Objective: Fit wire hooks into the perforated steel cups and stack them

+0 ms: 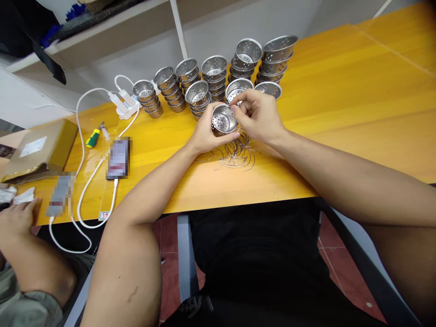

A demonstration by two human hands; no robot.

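Your left hand [206, 131] grips a small, round, silver metal cup with holes punched through it [224, 122], fingers wrapped around its left side and thumb stretched along its lower edge. The cup is in front of you, above the yellow wood-grained table [344, 122], its mouth turned up toward your eyes. Your right hand [258, 114] is closed in a pinch, thumb and forefinger on the right side of the cup's rim; you cannot tell from here whether a thin wire is caught between them too. Just below your hands lies a loose, tangled heap of thin, curved, silver metal wires [235, 154]. Behind the cup, more perforated silver metal cups stand nested in stacks [214, 77], some partly hidden by your hands. Over to your left, a white power strip [126, 108] carries plugged-in white cables [81, 109], and nearer you lie a dark phone with a blurred screen [117, 159] and a green-and-yellow-handled tool [93, 138]. Farther left sits a brown cardboard box with a white label [42, 152], and at the table's left edge rests another person's hand [17, 218], well apart from yours.
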